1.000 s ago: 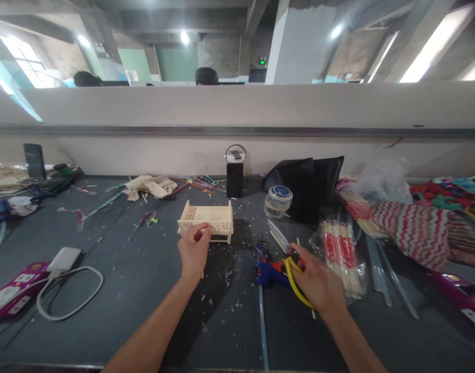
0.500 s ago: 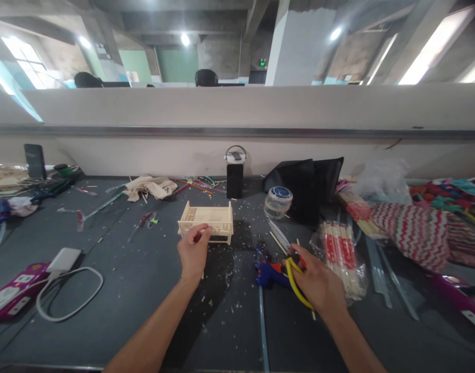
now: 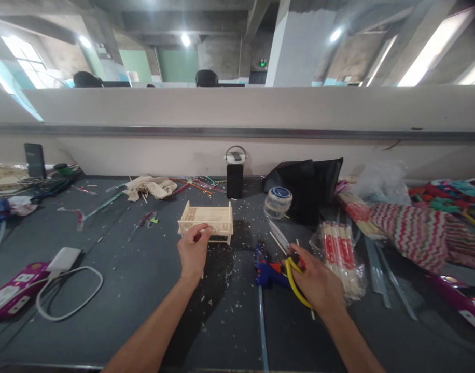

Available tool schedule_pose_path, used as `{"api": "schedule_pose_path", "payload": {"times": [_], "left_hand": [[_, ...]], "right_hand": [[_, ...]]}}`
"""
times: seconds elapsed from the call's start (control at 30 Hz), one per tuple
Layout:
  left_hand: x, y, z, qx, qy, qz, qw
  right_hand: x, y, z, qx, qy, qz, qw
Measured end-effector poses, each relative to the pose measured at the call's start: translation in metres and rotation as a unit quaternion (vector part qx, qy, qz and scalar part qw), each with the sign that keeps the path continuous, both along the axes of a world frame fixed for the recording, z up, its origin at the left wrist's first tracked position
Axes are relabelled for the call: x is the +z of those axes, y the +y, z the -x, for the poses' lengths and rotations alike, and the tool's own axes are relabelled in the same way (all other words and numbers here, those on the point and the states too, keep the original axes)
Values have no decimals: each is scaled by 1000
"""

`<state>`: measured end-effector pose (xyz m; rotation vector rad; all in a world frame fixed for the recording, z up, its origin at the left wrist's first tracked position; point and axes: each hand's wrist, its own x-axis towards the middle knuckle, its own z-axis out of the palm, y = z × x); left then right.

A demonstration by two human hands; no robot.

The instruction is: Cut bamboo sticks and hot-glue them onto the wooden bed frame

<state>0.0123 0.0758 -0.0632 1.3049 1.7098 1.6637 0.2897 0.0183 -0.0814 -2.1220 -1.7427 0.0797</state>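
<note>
A small model of pale wooden sticks, shaped like a little bed with corner posts and rails, stands at mid table. My left hand is at its front side, thumb and forefinger pinched; what lies between them is too small to make out. A thin stick end pokes out below that hand. On the right, my right hand has its fingers closed around the yellow and red handles of scissors, whose silver blades point away. Just left of them lies a blue glue gun with a clear glue stick.
Behind the scissors are a lidded clear jar and a black bag. Bagged sticks lie right, near a striped knitted cloth. A black bottle stands at the back. A purple power strip with a white charger is left.
</note>
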Motion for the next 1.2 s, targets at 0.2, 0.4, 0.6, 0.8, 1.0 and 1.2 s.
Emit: {"api": "schedule_pose_path", "payload": {"times": [0.2,0.4,0.6,0.8,1.0,1.2], "left_hand": [[1,-1,-1,-3,0,6,1000],[1,-2,1,-6,1,3,1000],[2,-6,2,-7,-14,6,1000],[9,-36,10,-119,-69,85,987],[3,-59,21,-231,-32,146,961],[-11,-64,27,-238,24,111,965]], "right_hand": [[-1,0,-1,0,4,7,1000],[0,0,-1,2,2,13,1000],[4,-2,1,-2,3,26,1000],[16,3,4,-9,-11,89,996],[33,11,8,42,-42,156,986],[43,28,14,75,-96,119,985]]}}
